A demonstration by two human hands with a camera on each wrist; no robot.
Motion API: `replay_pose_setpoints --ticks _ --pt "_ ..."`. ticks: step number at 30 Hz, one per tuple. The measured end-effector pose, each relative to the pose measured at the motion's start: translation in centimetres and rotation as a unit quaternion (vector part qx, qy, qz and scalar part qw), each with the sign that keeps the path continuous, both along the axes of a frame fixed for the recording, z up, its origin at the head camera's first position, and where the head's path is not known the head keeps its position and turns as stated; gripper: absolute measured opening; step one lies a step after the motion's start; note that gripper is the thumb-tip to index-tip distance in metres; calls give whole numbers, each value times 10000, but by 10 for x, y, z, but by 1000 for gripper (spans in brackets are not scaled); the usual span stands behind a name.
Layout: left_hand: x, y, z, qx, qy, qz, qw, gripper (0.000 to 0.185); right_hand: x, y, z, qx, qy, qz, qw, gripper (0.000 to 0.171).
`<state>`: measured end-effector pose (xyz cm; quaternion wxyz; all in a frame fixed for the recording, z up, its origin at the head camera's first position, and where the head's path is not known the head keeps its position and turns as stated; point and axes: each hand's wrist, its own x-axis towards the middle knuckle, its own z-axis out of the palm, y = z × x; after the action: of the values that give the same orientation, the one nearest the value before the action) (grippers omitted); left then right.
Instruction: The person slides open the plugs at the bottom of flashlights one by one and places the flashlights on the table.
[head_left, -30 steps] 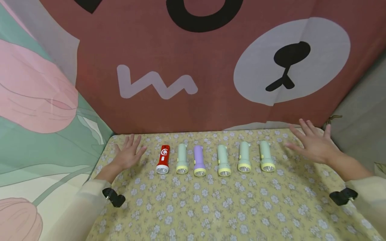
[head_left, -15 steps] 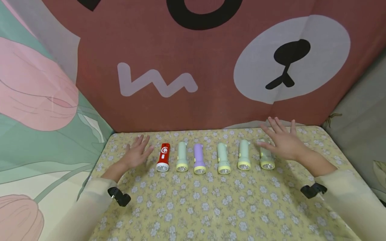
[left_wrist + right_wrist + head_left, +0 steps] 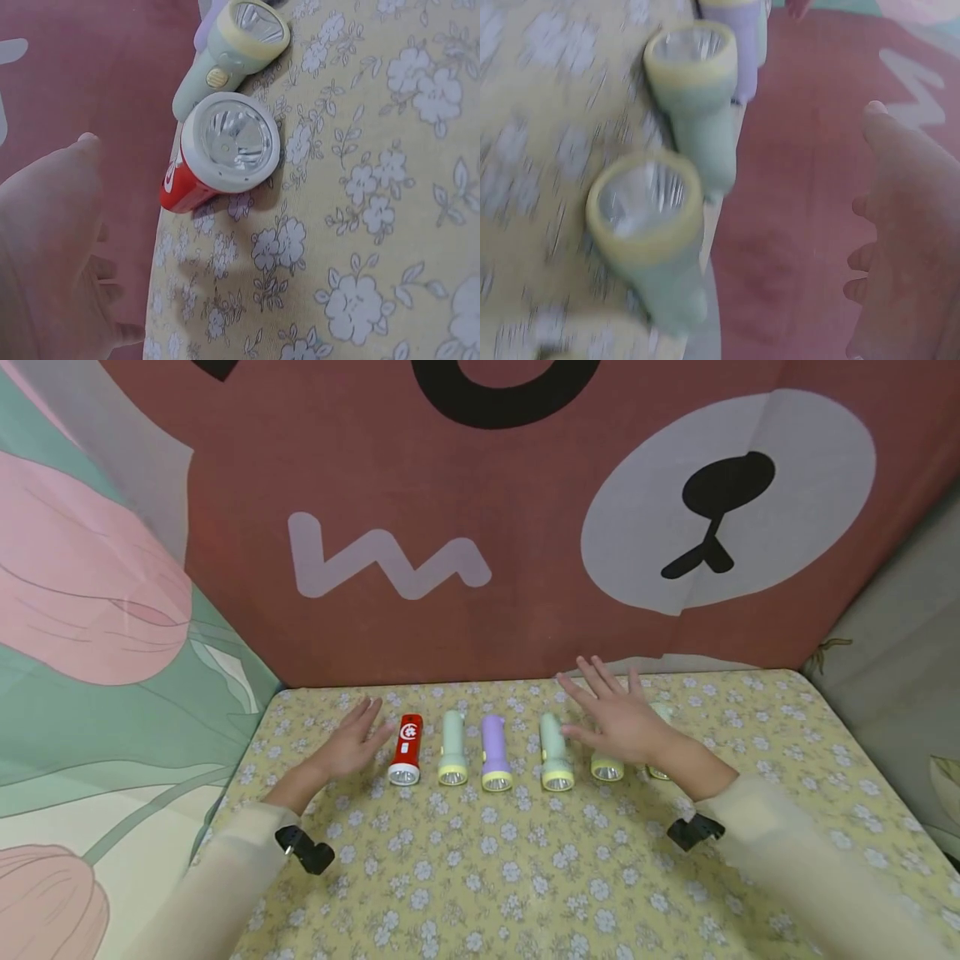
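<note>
Right hand (image 3: 618, 720), fingers straight and spread, grasping nothing, palm down above the two rightmost pale green torches; fifth torch (image 3: 606, 767) and sixth torch (image 3: 658, 772) largely covered, only yellow lens ends showing. Contact with either not discernible. Left hand (image 3: 352, 743), likewise flat and relaxed, empty, resting on the floral tablecloth (image 3: 525, 877) just beside the red torch (image 3: 406, 750); fingertips close to its body, contact uncertain. Row of six torches lying side by side near the far edge of the cloth, lenses toward the viewer: red, pale green (image 3: 452, 750), purple (image 3: 495, 754), pale green (image 3: 554, 753), then the two under the right hand. Behind the row, brown cartoon-bear backdrop (image 3: 480, 527); at left, a green-and-pink panel (image 3: 97, 635). Black wrist-mounted clips (image 3: 303, 849) on both pale sleeves.
</note>
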<state>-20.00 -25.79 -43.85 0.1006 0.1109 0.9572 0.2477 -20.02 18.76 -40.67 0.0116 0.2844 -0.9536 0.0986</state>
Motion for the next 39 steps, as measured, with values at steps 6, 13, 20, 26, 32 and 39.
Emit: replay_pose_setpoints --ticks 6,13,20,26,32,39 --pt "-4 3 -5 389 -204 -39 9990 68 0 -34 -5 26 -14 322 9995 82" --pt "-5 7 -3 604 -370 26 9975 68 3 -67 -11 -166 -206 656 9975 79" --pt "-6 12 -2 1179 -670 86 9907 67 5 -96 -14 -188 -403 830 9956 78" --pt "-9 12 -1 1781 -1185 295 9764 68 8 -119 -16 -694 -696 983 9903 78" --pt "-14 9 -6 2315 -1640 631 9568 69 16 -142 -14 -1321 -1263 873 9793 75" --pt "-16 7 -10 2772 -1813 769 9404 68 22 -169 -12 -1899 -1870 666 9615 75"
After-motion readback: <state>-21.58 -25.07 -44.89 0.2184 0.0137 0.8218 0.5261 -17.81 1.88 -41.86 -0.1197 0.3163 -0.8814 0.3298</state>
